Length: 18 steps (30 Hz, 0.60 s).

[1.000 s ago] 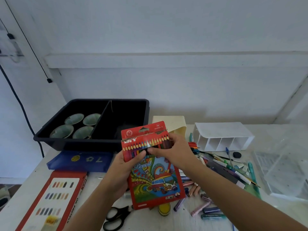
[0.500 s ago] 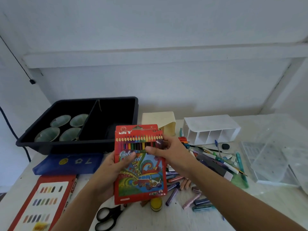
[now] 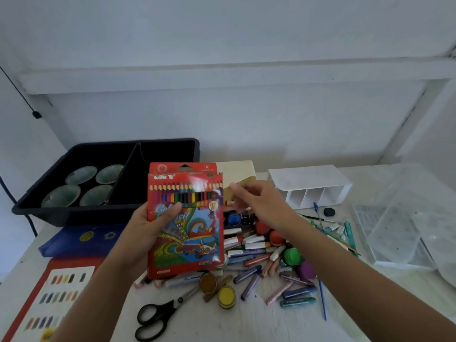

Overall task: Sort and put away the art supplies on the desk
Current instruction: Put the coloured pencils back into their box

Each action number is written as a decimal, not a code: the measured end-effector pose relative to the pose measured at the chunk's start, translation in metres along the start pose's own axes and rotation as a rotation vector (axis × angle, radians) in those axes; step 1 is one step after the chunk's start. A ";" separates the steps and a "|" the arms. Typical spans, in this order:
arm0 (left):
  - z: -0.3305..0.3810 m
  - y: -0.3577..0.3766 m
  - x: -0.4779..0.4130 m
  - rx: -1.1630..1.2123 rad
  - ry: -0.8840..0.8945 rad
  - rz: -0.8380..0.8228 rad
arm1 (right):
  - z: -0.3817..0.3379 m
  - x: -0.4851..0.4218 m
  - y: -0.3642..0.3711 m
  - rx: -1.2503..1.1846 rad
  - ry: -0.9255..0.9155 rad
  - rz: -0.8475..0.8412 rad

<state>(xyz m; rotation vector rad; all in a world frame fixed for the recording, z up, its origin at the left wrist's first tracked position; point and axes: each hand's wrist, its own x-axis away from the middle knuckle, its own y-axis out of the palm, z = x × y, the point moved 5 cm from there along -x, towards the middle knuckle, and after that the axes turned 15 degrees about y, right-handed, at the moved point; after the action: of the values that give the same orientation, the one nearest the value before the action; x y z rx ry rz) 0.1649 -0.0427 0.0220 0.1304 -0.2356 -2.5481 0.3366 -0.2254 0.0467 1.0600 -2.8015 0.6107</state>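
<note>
Above desk [image 3: 246, 322], left hand [image 3: 148, 225] grips pencil box [image 3: 190, 243] (upright), right hand [image 3: 259, 201] relaxed beside

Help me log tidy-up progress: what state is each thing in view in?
pencil box, upright, top flap up.
left hand, grips the pencil box.
right hand, off the box, fingers relaxed, holding nothing.
black bin, four bowls in its left compartment.
white organizer, on its side, openings facing the camera.
scissors, closed, flat on the desk.
crayons and markers, loose in a pile.
</note>
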 end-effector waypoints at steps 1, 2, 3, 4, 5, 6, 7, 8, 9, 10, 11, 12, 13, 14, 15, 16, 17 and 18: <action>0.004 -0.006 -0.002 0.002 0.013 0.032 | 0.005 -0.002 -0.005 0.035 -0.008 0.051; 0.007 -0.013 -0.004 0.003 0.025 0.063 | 0.012 -0.003 -0.009 0.092 -0.015 0.102; 0.010 -0.019 -0.006 0.006 0.035 0.089 | 0.019 -0.005 -0.011 0.157 -0.020 0.150; 0.012 -0.025 -0.007 0.010 0.043 0.109 | 0.027 -0.006 -0.012 0.229 -0.029 0.191; 0.013 -0.030 -0.008 0.013 0.047 0.123 | 0.034 -0.007 -0.010 0.304 -0.044 0.220; 0.014 -0.034 -0.009 0.015 0.046 0.131 | 0.040 -0.008 -0.006 0.377 -0.066 0.234; 0.013 -0.038 -0.009 0.018 0.041 0.135 | 0.046 -0.009 -0.002 0.454 -0.095 0.236; 0.013 -0.040 -0.009 0.020 0.035 0.135 | 0.050 -0.009 0.004 0.539 -0.135 0.244; 0.012 -0.043 -0.009 0.021 0.028 0.135 | 0.054 -0.010 0.009 0.626 -0.186 0.258; 0.010 -0.045 -0.009 0.020 0.020 0.135 | 0.057 -0.011 0.013 0.714 -0.232 0.277; 0.008 -0.047 -0.009 0.018 0.012 0.136 | 0.059 -0.012 0.017 0.795 -0.263 0.293; 0.007 -0.049 -0.009 0.016 0.006 0.134 | 0.062 -0.013 0.022 0.869 -0.269 0.293; 0.005 -0.050 -0.009 0.013 0.000 0.131 | 0.064 -0.015 0.026 0.931 -0.255 0.278; 0.004 -0.052 -0.010 0.012 -0.006 0.125 | 0.067 -0.018 0.029 0.980 -0.233 0.251; 0.002 -0.053 -0.010 0.012 -0.012 0.117 | 0.070 -0.020 0.032 1.015 -0.214 0.225; 0.001 -0.053 -0.010 0.013 -0.018 0.113 | 0.072 -0.021 0.034 1.038 -0.207 0.210; -0.001 -0.054 -0.010 0.016 -0.022 0.111 | 0.073 -0.022 0.034 1.047 -0.212 0.207; -0.003 -0.054 -0.010 0.019 -0.026 0.110 | 0.073 -0.023 0.034 1.044 -0.222 0.209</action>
<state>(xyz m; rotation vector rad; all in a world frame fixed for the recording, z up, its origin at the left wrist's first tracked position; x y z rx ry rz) 0.1445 0.0064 0.0094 0.0893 -0.2693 -2.4398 0.3364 -0.2167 -0.0367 0.9341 -2.7299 2.2382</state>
